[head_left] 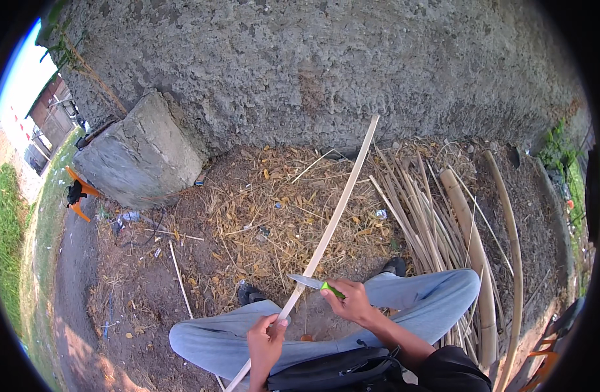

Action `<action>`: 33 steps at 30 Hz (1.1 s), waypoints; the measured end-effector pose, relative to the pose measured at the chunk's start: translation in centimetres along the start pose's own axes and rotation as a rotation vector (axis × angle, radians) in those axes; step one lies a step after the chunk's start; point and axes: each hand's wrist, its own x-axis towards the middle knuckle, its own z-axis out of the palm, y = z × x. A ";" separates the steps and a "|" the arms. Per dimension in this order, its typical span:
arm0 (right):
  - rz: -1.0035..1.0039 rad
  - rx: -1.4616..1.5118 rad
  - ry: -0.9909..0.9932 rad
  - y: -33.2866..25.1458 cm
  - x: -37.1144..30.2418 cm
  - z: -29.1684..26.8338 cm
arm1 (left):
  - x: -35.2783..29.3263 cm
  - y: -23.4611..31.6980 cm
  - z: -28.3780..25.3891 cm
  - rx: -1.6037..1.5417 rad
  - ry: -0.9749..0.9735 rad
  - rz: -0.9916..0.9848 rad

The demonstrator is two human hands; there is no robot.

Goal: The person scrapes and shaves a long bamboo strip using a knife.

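Rough concrete wall (pixel 326 72) rises at the far side above littered dirt ground (pixel 137 287); split bamboo strips (pixel 424 215) lie piled to the right; near, the left hand (pixel 266 340) clenches a long bamboo slat (pixel 332 222) slanting far-right; the right hand (pixel 351 302) grips a green-handled knife (pixel 316 283), blade touching the slat.

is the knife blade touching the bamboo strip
Touching: the head view shows the knife blade laid against the bamboo strip edge, no gap visible.

A rough concrete wall (pixel 300 59) backs the yard. A concrete block (pixel 140 153) leans against its left foot; bamboo poles (pixel 470 228) lie below its right end.
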 end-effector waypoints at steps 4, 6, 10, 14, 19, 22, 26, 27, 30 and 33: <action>-0.070 -0.020 0.008 0.2 -0.3 0.4 | -0.2 0.5 0.0 -0.162 -0.081 -0.165; -0.092 -0.023 0.011 0.1 -0.2 0.5 | -0.3 -0.4 0.1 -0.158 -0.069 -0.120; -0.129 -0.098 -0.022 -0.6 0.1 0.3 | -0.6 -0.2 0.4 -0.200 -0.050 -0.082; -0.180 -0.127 -0.003 -0.9 0.2 0.5 | -0.6 -0.3 0.2 -0.252 -0.100 -0.089; -0.207 -0.134 0.011 -1.0 0.2 0.6 | -0.8 0.1 0.2 -0.209 -0.083 -0.126; -0.240 -0.147 0.042 -0.7 0.3 0.5 | -1.0 0.4 0.1 -0.245 -0.123 -0.174; -0.259 -0.105 0.042 -0.5 0.1 0.6 | -1.4 -0.5 0.2 -0.215 -0.091 -0.105; -0.259 -0.106 0.042 -0.2 -0.1 0.8 | -1.4 -0.8 0.2 -0.186 -0.067 -0.042; -0.277 -0.091 0.065 0.5 -0.3 1.0 | -1.4 -0.8 0.3 -0.148 -0.044 0.041; -0.314 -0.132 0.084 0.4 -0.3 0.9 | -1.4 -0.8 0.2 -0.123 -0.057 0.061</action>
